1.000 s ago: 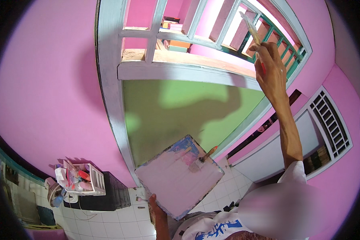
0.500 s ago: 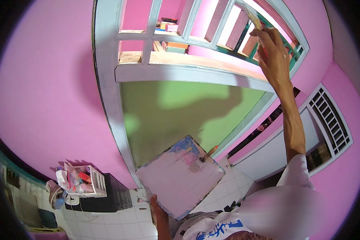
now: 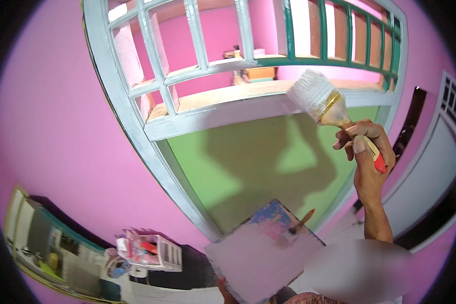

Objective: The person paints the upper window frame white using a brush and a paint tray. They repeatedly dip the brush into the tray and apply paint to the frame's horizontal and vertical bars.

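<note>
Raised at the right, my right hand (image 3: 371, 159) closes round the handle of a wide paintbrush (image 3: 316, 96). Its bristles, coated in whitish paint, point up and left, just in front of the lower rail of a wooden window frame (image 3: 223, 114). Below, my left hand (image 3: 225, 292) grips the near left edge of a flat, paint-smeared board (image 3: 261, 261); only part of this hand shows. A smaller paintbrush (image 3: 303, 221) with a reddish handle lies on the board's right side. The frame's bars are pale grey-blue at left, and dark green bars (image 3: 321, 30) stand at right.
A light green panel (image 3: 248, 157) fills the frame beneath the rail, with my shadow on it. At lower left, a white basket (image 3: 164, 253) of small items rests on a black cabinet (image 3: 192, 271). Pink wall (image 3: 50, 126) lies left; a grey door (image 3: 425, 162) stands right.
My right hand has come down and nearer from the upper bars, with the paintbrush now below the green bars. The view has shifted right, and the board appears lower and farther right.
</note>
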Available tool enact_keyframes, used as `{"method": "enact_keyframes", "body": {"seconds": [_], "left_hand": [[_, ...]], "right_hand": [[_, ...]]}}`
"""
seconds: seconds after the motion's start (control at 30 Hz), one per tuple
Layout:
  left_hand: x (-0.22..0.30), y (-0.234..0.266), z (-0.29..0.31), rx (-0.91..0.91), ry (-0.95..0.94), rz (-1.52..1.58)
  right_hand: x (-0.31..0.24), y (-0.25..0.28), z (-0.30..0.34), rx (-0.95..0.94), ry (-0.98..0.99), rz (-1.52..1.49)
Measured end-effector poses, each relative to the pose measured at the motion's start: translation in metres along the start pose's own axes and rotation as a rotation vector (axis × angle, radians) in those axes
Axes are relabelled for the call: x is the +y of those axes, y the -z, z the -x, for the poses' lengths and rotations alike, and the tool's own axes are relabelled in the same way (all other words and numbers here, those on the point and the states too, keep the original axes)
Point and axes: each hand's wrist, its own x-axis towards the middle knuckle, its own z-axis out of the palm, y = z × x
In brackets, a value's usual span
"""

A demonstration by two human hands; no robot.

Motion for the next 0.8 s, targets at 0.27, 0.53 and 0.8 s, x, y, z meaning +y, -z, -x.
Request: {"method": "enact_keyframes", "body": {"seconds": [0.27,0.53,0.8], "left_hand": [[-0.021,0.019,-0.029,0.172,-0.158,-0.107],[-0.027,0.013,-0.02,0.246,-0.24,-0.205],[-0.021,0.019,-0.004,0.258,-0.267,-0.27]], "right_hand": [[0.043,-0.039,-0.034,0.087,0.19,-0.236],[0.066,-0.068,-0.11,0.171,0.317,-0.079],[0.058,-0.061,-0.149,0.065,0.47,-0.109]]}}
